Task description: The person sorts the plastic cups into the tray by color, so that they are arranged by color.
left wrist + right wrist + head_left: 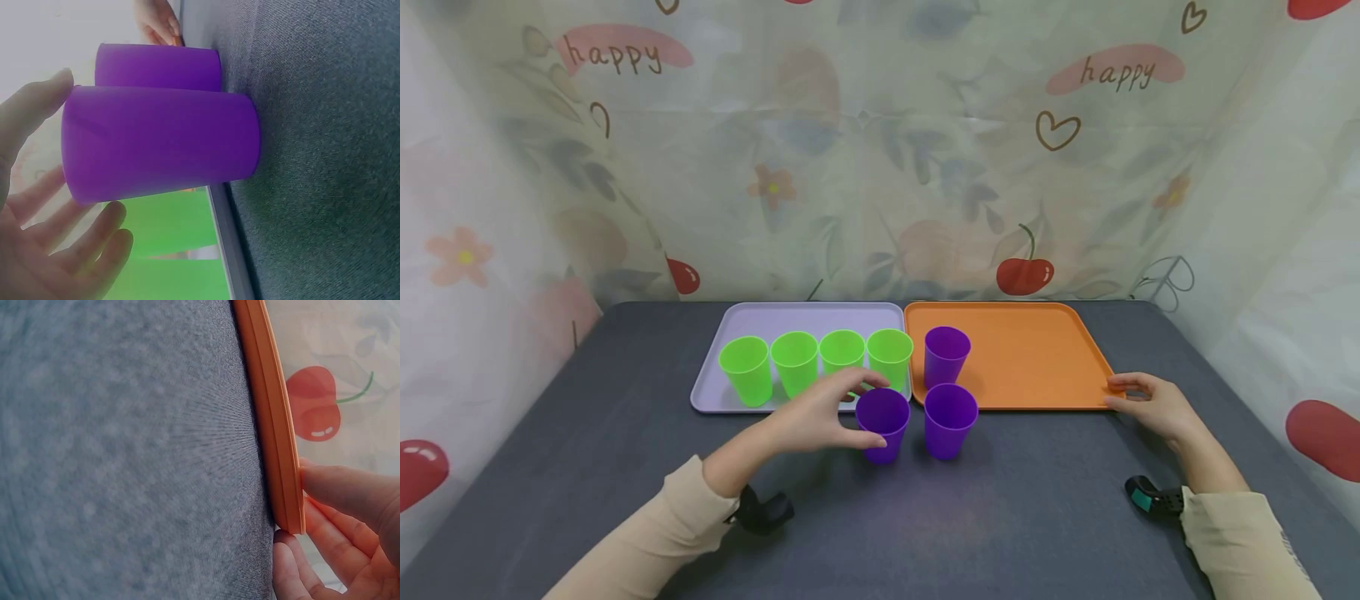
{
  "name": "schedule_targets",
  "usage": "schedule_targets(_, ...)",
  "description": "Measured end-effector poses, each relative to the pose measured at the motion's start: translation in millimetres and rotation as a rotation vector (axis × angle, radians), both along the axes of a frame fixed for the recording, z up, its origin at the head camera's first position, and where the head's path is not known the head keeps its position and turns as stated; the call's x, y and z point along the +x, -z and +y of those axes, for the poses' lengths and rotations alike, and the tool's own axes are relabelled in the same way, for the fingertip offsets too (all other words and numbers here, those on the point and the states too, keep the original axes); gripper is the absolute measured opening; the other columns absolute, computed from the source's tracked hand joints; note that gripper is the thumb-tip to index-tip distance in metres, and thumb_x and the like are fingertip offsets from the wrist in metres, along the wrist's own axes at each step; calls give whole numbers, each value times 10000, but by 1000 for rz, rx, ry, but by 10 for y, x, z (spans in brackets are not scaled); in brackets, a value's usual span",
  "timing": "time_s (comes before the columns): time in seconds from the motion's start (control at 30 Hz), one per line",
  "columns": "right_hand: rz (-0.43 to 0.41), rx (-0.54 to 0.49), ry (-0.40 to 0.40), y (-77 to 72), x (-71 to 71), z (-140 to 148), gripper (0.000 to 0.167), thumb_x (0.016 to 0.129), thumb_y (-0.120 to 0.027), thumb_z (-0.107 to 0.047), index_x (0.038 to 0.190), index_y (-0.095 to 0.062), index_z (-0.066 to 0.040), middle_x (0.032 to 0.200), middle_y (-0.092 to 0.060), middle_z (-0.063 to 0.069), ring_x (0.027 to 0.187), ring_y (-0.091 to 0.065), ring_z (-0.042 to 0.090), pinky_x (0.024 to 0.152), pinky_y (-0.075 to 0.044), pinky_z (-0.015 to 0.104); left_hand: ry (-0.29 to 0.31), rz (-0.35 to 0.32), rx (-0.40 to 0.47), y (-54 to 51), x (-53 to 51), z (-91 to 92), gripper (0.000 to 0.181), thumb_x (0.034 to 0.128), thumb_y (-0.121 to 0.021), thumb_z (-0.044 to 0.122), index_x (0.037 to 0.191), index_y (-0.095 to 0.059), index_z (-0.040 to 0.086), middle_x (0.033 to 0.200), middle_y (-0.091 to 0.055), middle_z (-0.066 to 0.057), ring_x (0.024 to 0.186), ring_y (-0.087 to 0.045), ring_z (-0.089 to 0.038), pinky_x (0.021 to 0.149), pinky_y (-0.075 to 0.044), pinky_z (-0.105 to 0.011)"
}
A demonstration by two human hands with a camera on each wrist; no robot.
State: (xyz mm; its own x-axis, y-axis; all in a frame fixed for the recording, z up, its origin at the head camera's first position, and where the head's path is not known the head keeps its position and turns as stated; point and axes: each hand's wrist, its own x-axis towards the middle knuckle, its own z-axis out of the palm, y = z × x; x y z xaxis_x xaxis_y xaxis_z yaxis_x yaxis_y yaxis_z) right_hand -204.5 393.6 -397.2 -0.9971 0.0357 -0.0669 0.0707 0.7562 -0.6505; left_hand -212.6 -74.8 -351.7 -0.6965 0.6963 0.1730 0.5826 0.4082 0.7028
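Note:
My left hand (pixel 816 414) is around a purple cup (pixel 883 425) that stands on the table in front of the lilac tray. Its thumb is by the near side of the rim and its fingers spread behind; the left wrist view shows them loosely apart from the cup (pixel 162 140). A second purple cup (pixel 951 422) stands just right of it, and a third purple cup (pixel 946 354) is on the orange tray's left side. At that tray's near right corner, my right hand (pixel 1157 408) pinches the edge of the orange tray (pixel 275 425), thumb on the rim.
Several green cups (pixel 795 358) stand in a row on the lilac tray (pixel 812 314), left of the orange tray (pixel 1030 350). Both trays lie side by side on the dark grey table (pixel 1000 517). A patterned curtain (pixel 865 167) hangs behind, with a cable (pixel 1165 279) at the back right.

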Motion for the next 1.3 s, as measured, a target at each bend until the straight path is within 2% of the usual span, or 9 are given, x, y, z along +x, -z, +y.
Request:
schedule_targets(0.23,0,18,10,-7,5,-6,549,892,-615,-339,1259,-505,54,1275,-506,307,1082,-543,346,682,-452,154,-13,-11,24,21,10,1,621,739,-783,274,1248,-506,50,1234,-577,-84,1108,-587,-259,956,-461,-460)
schedule_targets(0.5,-2,0,4,-16,-1,-13,546,899,-610,-318,1265,-493,70,1294,-483,322,1141,-493,428,680,-442,142,-21,-7,29,22,13,0,602,745,-777,267,1241,-514,53,1220,-583,-78,1099,-589,-251,954,-460,-462)
schedule_targets(0.7,-14,-5,5,-24,5,-14,554,898,-611,-321,1268,-488,73,1290,-485,325,1154,-477,442,680,-438,137,-21,17,20,15,15,3,570,743,-776,264,1221,-528,77,1197,-594,-68,1074,-592,-232,942,-473,-429)
schedule_targets(1.3,-19,-4,-3,-27,11,-4,566,898,-608,-332,1275,-483,71,1306,-468,327,1176,-459,448,685,-428,131,-26,25,37,-122,11,21,542,750,-771,244,1215,-537,94,1179,-600,-45,1072,-579,-222,939,-469,-405)
